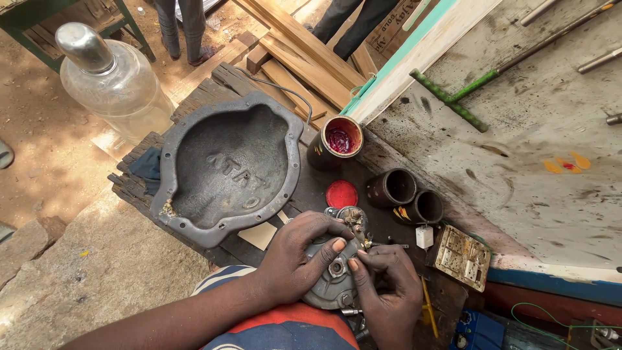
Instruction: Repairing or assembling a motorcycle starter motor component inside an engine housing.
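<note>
Both hands work together low in the middle of the view, over the person's lap. The left hand (299, 256) is curled around a grey round metal part (330, 279), with the thumb pressed on its top near a hex nut. The right hand (387, 285) has its fingers bent closed, and the fingertips pinch a small brass-coloured fitting (357, 223) at the upper edge of the same part. I cannot tell if this fitting is loose or fixed to the part.

Just behind the hands, on a dark wooden bench (194, 104), lies a large grey cast metal cover (227, 168), hollow side up, with bolt holes around its rim. To the right of it stands an open tin (338, 141) with red paste inside, and its red lid (341, 194) lies flat near the hands. 2 empty dark tins (407, 196) lie on their sides beside the lid. A small white block (424, 236) and a beige switch plate (462, 256) are near the right hand. A clear glass jar (113, 78) with a metal top stands on the ground at the upper left.
</note>
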